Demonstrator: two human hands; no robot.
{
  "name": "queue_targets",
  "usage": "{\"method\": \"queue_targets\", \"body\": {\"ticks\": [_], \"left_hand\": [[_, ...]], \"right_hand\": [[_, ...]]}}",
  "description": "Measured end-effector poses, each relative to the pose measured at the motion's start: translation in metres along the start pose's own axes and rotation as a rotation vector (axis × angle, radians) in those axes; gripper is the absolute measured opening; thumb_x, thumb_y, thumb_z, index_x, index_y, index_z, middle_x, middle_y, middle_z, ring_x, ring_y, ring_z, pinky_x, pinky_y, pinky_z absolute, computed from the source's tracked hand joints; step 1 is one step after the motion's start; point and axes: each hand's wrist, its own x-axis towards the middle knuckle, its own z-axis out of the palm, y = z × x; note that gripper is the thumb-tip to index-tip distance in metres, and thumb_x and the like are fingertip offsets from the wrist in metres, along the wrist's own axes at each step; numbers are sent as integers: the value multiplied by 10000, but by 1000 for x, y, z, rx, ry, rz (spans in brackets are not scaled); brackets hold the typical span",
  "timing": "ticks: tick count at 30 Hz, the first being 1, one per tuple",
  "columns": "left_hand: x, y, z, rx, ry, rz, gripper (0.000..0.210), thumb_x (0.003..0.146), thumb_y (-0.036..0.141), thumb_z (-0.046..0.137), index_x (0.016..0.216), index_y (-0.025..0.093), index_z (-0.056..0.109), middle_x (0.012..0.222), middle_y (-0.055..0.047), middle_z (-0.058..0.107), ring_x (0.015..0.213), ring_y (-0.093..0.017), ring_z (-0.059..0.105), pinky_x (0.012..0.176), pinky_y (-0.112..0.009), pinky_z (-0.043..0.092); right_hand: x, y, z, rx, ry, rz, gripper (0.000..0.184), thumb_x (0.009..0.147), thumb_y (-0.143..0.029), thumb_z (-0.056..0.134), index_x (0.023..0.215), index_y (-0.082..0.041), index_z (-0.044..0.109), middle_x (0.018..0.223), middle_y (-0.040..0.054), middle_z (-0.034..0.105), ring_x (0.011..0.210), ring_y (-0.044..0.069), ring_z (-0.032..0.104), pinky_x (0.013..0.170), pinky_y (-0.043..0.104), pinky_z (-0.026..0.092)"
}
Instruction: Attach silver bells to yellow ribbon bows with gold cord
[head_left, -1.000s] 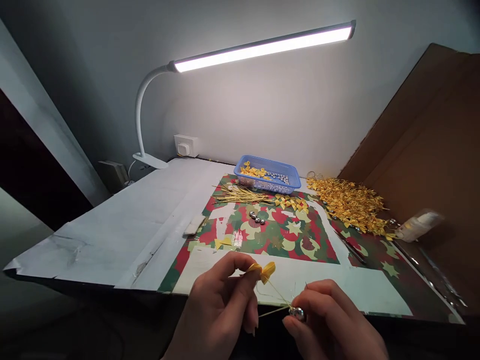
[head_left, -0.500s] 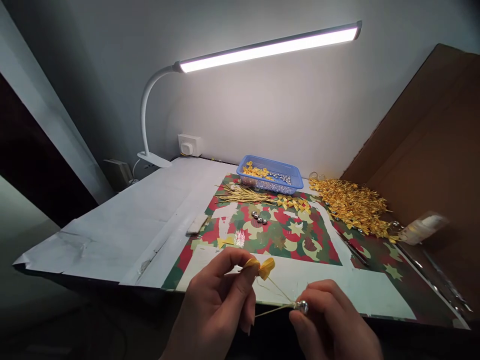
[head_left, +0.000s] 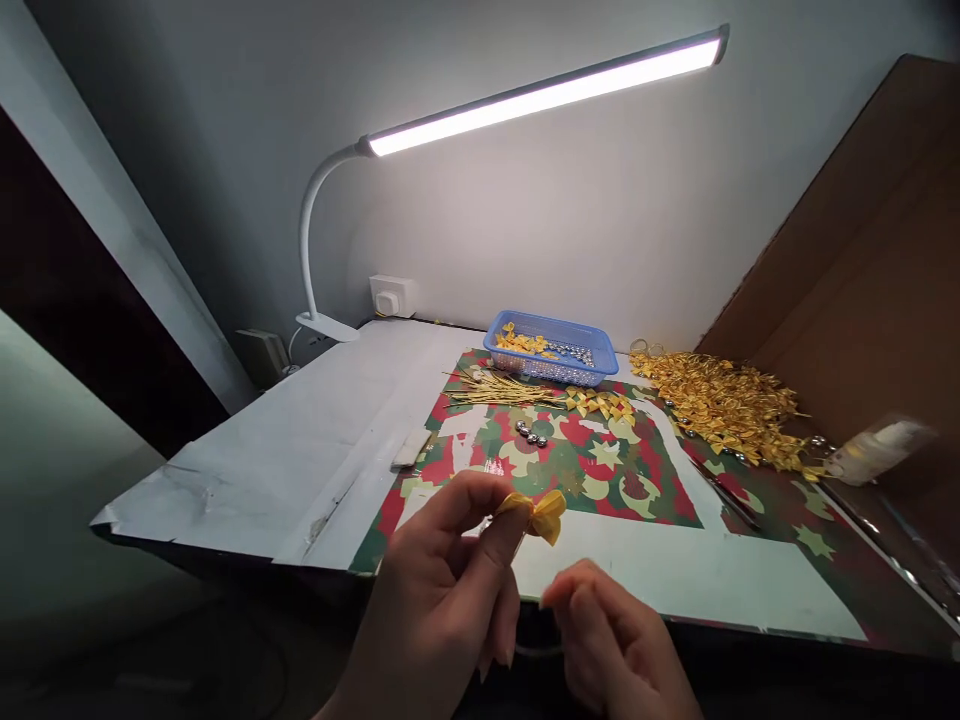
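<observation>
Between thumb and forefinger, my left hand (head_left: 454, 585) pinches a small yellow ribbon bow (head_left: 550, 516) just above the table's front edge. My right hand (head_left: 616, 640) is closed to the right of it and a little lower, its fingertips pressed together. Whatever those fingers hold is hidden. A faint strand of cord (head_left: 536, 652) runs between the two hands below the bow. Beyond them, several silver beads (head_left: 531, 434) lie in a short row on the camouflage-patterned sheet (head_left: 570, 470).
A blue basket (head_left: 607, 362) with yellow bows and silver beads stands at the back. Near it lie gold cords (head_left: 506, 390) and loose bows (head_left: 600, 404). A heap of gold bows (head_left: 731, 405), tweezers (head_left: 727, 495) and a small bottle (head_left: 874, 452) are at right. A lamp (head_left: 547, 92) shines above.
My right hand has moved left and turned, and the silver bead seen in its fingertips is now out of sight. The left hand still pinches the bow. The view has shifted slightly.
</observation>
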Motion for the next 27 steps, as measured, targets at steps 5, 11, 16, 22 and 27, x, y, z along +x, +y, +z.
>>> {"method": "queue_targets", "body": {"ticks": [5, 11, 16, 22, 27], "left_hand": [[2, -1, -4, 54, 12, 15, 170, 864, 406, 646, 842, 240, 614, 324, 127, 395, 287, -51, 296, 350, -140, 247], [3, 3, -18, 1, -62, -122, 240, 829, 466, 703, 841, 237, 632, 350, 144, 319, 299, -25, 185, 339, -126, 171], [0, 1, -21, -2, -108, -183, 230, 816, 444, 731, 796, 229, 651, 342, 140, 322, 304, -12, 158, 340, -125, 152], [-3, -4, -10, 24, -151, -166, 258, 868, 478, 660, 815, 226, 651, 332, 152, 268, 287, -20, 158, 321, -139, 127], [-1, -6, -2, -22, -160, -151, 240, 869, 455, 672, 836, 219, 646, 319, 148, 309, 280, -12, 202, 340, -125, 177]], "right_hand": [[11, -1, -6, -578, 230, -651, 187, 935, -218, 563, 1097, -217, 656, 884, 28, 610, 577, 96, 563, 485, 186, 466], [50, -5, -88, -1236, 499, -957, 253, 956, -107, 431, 1067, -175, 648, 857, 78, 658, 759, 180, 684, 668, 253, 568], [73, -12, -160, -1365, 677, -897, 249, 979, -182, 452, 1029, -183, 697, 836, 86, 657, 754, 214, 667, 698, 311, 535], [53, -43, -137, -1316, 740, -889, 208, 985, -292, 501, 986, -187, 680, 864, 77, 676, 734, 194, 662, 661, 291, 533], [0, -40, -33, -939, 479, -921, 64, 957, -305, 573, 942, -275, 627, 784, 15, 660, 603, 144, 650, 507, 247, 524]]}}
